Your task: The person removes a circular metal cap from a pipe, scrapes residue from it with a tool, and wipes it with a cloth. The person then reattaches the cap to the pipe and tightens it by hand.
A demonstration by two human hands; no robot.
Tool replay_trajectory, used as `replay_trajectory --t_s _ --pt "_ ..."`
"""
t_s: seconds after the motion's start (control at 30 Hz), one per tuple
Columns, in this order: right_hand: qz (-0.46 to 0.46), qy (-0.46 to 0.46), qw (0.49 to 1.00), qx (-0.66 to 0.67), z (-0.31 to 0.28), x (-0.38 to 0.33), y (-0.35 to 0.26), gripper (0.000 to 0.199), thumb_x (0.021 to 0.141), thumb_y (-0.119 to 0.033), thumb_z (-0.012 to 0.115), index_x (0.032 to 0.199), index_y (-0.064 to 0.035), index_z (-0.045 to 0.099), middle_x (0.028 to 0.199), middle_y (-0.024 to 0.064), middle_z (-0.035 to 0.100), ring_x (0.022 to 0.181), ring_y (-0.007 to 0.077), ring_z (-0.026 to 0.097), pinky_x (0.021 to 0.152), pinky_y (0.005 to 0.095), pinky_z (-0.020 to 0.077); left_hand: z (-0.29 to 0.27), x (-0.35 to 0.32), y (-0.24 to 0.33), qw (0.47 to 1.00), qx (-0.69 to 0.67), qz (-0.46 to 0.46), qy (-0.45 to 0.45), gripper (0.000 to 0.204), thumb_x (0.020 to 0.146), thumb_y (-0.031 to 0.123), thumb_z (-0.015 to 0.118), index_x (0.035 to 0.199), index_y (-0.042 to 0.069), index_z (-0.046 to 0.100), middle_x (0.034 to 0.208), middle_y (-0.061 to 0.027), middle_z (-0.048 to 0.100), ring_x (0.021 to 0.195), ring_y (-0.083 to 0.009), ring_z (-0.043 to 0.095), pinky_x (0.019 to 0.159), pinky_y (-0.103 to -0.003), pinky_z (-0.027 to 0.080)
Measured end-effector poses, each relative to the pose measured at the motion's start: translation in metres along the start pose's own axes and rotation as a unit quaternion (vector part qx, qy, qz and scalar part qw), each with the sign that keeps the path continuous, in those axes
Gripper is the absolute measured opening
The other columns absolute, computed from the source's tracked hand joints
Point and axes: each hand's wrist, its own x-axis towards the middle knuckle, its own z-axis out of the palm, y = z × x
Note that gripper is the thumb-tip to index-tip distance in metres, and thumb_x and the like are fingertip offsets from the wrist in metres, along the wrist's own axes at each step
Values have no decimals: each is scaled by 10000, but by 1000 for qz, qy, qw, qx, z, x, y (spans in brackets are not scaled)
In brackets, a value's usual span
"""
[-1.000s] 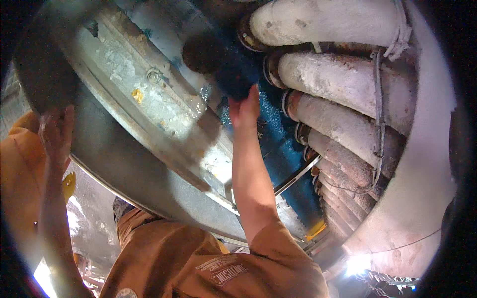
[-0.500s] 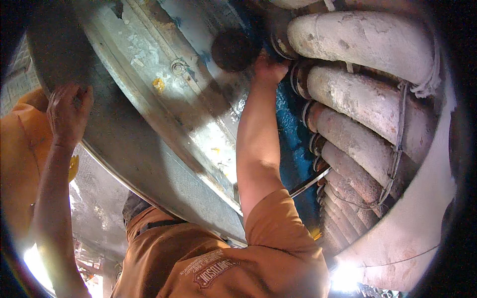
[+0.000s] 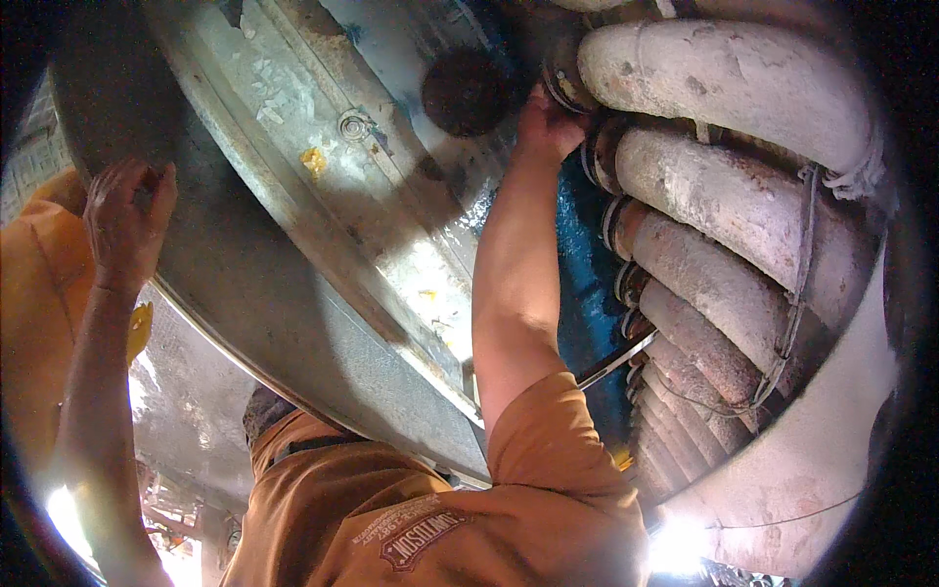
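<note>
On the left, my left hand [image 3: 127, 220] is closed at the curved metal rim [image 3: 220, 338] of a large grey round body, its fingers curled and the thumb bent in beside them. My right arm reaches far up and away. At its end, my right hand [image 3: 553, 127] is closed against the dark ring flange [image 3: 567, 86] of a thick whitish pipe [image 3: 729, 83]. The flange and shadow hide most of its fingertips, so what they grip does not show. A dark round opening [image 3: 466, 93] lies just left of that hand.
Several more crusted pipes [image 3: 714, 196] run in a row down the right, with a cable [image 3: 804, 264] strapped across them. A ridged metal band [image 3: 323, 186] and a wet blue surface [image 3: 587, 293] curve through the middle. Orange cloth [image 3: 39, 293] hangs at far left.
My right hand has moved slightly right, closer against the pipe's ring flange. The pipes have shifted a little to the right in view. My left hand stays by the rim.
</note>
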Motion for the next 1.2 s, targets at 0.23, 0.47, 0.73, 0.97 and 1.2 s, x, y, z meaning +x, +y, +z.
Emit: replay_trajectory --t_s 0.23,0.47,0.73,0.97,1.2 --pt "26 1 999 36 -5 -1 -1 414 932 -278 504 1261 -31 551 1295 180 562 1199 363 530 1008 533 442 0 -1 0 1000 -5 -10 1 204 813 210 700 749 48 595 753 -93 604 761 -297 594 729 -392 465" --pt "117 -57 975 179 -22 4 -13 462 885 -263 518 1280 -25 531 1335 174 530 1221 372 506 1015 521 437 -1 2 2 1000 -13 -8 -5 199 808 197 700 758 36 593 751 -98 602 745 -302 591 721 -394 464" --pt "5 -69 998 -13 24 -20 7 538 850 -372 579 1305 -88 532 1348 125 531 1247 344 481 1057 513 366 -3 -2 3 998 -20 -32 -41 186 814 175 684 753 32 582 741 -108 586 724 -306 579 693 -396 451" --pt "33 -19 998 -43 23 2 9 539 863 -411 587 1313 -118 536 1374 107 511 1285 332 440 1061 536 338 1 -7 -6 999 -16 -28 -14 199 817 202 684 751 41 587 763 -116 593 750 -310 589 714 -418 465" --pt "62 49 993 -83 -15 -15 -25 546 880 -360 562 1346 -83 498 1404 111 484 1284 351 432 1088 532 315 -8 -36 10 996 -47 -66 -34 225 812 253 695 768 47 614 799 -122 627 788 -326 606 726 -422 479"
